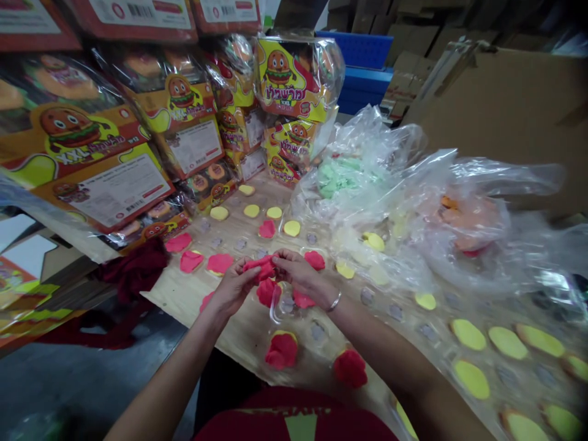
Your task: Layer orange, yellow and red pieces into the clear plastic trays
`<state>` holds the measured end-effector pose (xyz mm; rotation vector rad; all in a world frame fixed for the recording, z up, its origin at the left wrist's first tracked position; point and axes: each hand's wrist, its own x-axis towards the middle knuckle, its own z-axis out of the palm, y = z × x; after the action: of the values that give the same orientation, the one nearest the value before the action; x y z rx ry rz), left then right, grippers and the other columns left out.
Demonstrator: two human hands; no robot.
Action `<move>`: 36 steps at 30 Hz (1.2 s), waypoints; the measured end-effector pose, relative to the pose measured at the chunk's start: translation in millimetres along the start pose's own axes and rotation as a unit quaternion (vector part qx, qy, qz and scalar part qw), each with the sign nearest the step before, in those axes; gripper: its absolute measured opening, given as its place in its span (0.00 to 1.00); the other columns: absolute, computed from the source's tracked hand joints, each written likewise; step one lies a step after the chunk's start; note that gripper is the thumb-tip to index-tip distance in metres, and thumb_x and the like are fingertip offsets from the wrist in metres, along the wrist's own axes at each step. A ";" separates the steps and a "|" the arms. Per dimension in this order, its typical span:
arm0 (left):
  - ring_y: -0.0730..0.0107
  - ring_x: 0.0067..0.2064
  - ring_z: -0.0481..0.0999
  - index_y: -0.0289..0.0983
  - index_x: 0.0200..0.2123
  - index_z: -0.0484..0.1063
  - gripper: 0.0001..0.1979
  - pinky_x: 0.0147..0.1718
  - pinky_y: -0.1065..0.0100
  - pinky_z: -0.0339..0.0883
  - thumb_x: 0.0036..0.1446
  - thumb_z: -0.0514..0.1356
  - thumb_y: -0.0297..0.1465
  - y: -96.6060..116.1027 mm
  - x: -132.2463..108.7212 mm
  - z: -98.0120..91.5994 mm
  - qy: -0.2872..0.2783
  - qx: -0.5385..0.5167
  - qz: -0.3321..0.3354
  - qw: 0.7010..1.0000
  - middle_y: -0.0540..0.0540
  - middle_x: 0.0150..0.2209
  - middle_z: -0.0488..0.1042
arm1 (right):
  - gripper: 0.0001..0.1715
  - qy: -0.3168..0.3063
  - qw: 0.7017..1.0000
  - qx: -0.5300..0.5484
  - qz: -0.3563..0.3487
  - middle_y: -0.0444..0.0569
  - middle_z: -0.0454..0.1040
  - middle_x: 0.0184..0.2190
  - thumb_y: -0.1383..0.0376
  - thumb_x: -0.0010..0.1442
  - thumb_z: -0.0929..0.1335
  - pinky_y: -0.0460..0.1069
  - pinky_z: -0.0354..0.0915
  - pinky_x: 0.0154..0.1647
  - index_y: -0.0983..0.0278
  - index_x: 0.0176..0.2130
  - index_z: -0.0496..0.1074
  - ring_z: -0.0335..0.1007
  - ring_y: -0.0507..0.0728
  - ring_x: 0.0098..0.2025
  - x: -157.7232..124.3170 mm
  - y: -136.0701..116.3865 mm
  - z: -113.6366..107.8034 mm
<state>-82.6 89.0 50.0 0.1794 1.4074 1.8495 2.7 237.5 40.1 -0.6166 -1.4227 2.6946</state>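
A soft red piece [260, 267] is pinched between my two hands above the table. My left hand [239, 283] grips its left end, and my right hand [296, 272] has its fingertips closed on the right end. Just below them, another red piece [267, 293] lies on a clear plastic tray [275, 315]. More flat, crinkled red pieces, such as one at the front [281, 350] and one to its right [350, 367], rest on yellow rounds around my hands. The undersides of my fingers are hidden.
Several yellow rounds [467, 334] sit in clear trays across the wooden table [184, 306]. Clear bags hold green pieces [351, 177] and orange pieces [468, 217]. Packaged burger-printed boxes [110, 165] are stacked at the left and back. A large cardboard box [514, 116] stands at right.
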 end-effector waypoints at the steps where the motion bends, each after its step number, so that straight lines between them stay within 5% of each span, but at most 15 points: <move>1: 0.72 0.28 0.75 0.35 0.29 0.72 0.20 0.31 0.71 0.68 0.33 0.76 0.34 -0.8 0.8 -0.6 -0.002 -0.012 -0.006 1.000 0.49 0.29 0.77 | 0.25 0.002 1.000 0.001 -0.007 0.38 0.70 0.22 0.53 0.43 0.78 0.45 0.62 0.28 0.64 0.32 0.66 0.65 0.47 0.23 0.7 1.1 0.2; 6: 0.73 0.30 0.75 0.35 0.30 0.72 0.20 0.32 0.72 0.68 0.33 0.76 0.32 -5.3 4.0 -3.7 0.035 -0.003 0.031 0.999 0.50 0.29 0.77 | 0.28 -0.041 0.996 -0.053 -0.060 0.39 0.71 0.28 0.57 0.39 0.79 0.45 0.64 0.33 0.63 0.36 0.68 0.68 0.48 0.28 0.8 1.8 2.3; 9: 0.73 0.32 0.76 0.36 0.38 0.73 0.26 0.31 0.74 0.67 0.32 0.76 0.32 -3.7 -3.2 -0.8 0.088 0.025 0.039 0.995 0.50 0.31 0.78 | 0.18 -0.032 0.976 -0.162 -0.145 0.41 0.70 0.29 0.60 0.48 0.75 0.47 0.64 0.34 0.64 0.35 0.68 0.67 0.49 0.30 -4.4 1.1 6.4; 12: 0.70 0.32 0.77 0.35 0.38 0.74 0.24 0.31 0.71 0.69 0.39 0.74 0.40 -2.1 -14.4 4.6 0.037 -0.026 -0.034 0.998 0.47 0.33 0.79 | 0.04 -0.049 0.900 -0.351 -0.255 0.44 0.70 0.32 0.68 0.55 0.69 0.48 0.64 0.38 0.64 0.34 0.70 0.67 0.51 0.35 -13.0 0.0 14.0; 14: 0.71 0.31 0.77 0.34 0.34 0.74 0.19 0.29 0.72 0.70 0.41 0.73 0.39 -3.2 -18.7 7.5 0.005 -0.077 -0.062 0.995 0.47 0.31 0.78 | 0.04 -0.106 0.835 -0.447 -0.302 0.44 0.70 0.33 0.72 0.53 0.68 0.48 0.63 0.42 0.64 0.31 0.71 0.66 0.52 0.38 -18.5 -0.3 19.4; 16: 0.74 0.29 0.76 0.35 0.33 0.75 0.16 0.27 0.74 0.69 0.41 0.73 0.33 -5.7 -19.1 8.7 0.017 -0.106 -0.055 0.993 0.49 0.30 0.78 | 0.05 -0.129 0.810 -0.472 -0.323 0.44 0.70 0.31 0.73 0.54 0.68 0.49 0.63 0.44 0.64 0.29 0.70 0.66 0.52 0.39 -22.7 -0.2 22.8; 19: 0.76 0.29 0.77 0.36 0.34 0.74 0.15 0.31 0.75 0.71 0.41 0.72 0.26 -9.1 -16.0 8.7 0.051 -0.131 -0.032 0.990 0.51 0.30 0.79 | 0.02 -0.020 0.835 -0.448 -0.318 0.45 0.69 0.33 0.70 0.57 0.68 0.48 0.64 0.42 0.64 0.33 0.71 0.66 0.51 0.36 -26.8 -0.3 22.6; 23: 0.75 0.32 0.78 0.35 0.33 0.72 0.14 0.36 0.73 0.74 0.42 0.71 0.25 -11.0 -14.6 9.7 0.052 -0.131 -0.003 0.990 0.51 0.31 0.79 | 0.16 0.088 0.856 -0.430 -0.274 0.48 0.69 0.40 0.63 0.53 0.73 0.48 0.66 0.39 0.64 0.41 0.70 0.66 0.52 0.37 -27.5 1.0 16.6; 33: 0.75 0.26 0.75 0.33 0.31 0.73 0.12 0.28 0.73 0.72 0.40 0.70 0.24 -6.9 -12.0 8.3 0.080 -0.074 -0.039 0.993 0.49 0.27 0.77 | 0.12 0.017 0.906 -0.372 -0.199 0.46 0.75 0.35 0.65 0.62 0.64 0.47 0.65 0.39 0.66 0.44 0.72 0.70 0.51 0.36 -24.2 4.5 6.5; 36: 0.76 0.24 0.73 0.33 0.29 0.72 0.14 0.24 0.74 0.68 0.38 0.71 0.28 -8.6 -10.6 9.0 0.086 -0.069 -0.031 0.993 0.51 0.25 0.75 | 0.13 -0.035 0.891 -0.406 -0.200 0.46 0.74 0.37 0.63 0.58 0.70 0.47 0.64 0.39 0.65 0.43 0.72 0.68 0.52 0.37 -26.8 4.3 7.2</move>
<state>-66.3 89.5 49.5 -0.0944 1.3765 1.9388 25.5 223.7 49.1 -0.1846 -2.3754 1.7544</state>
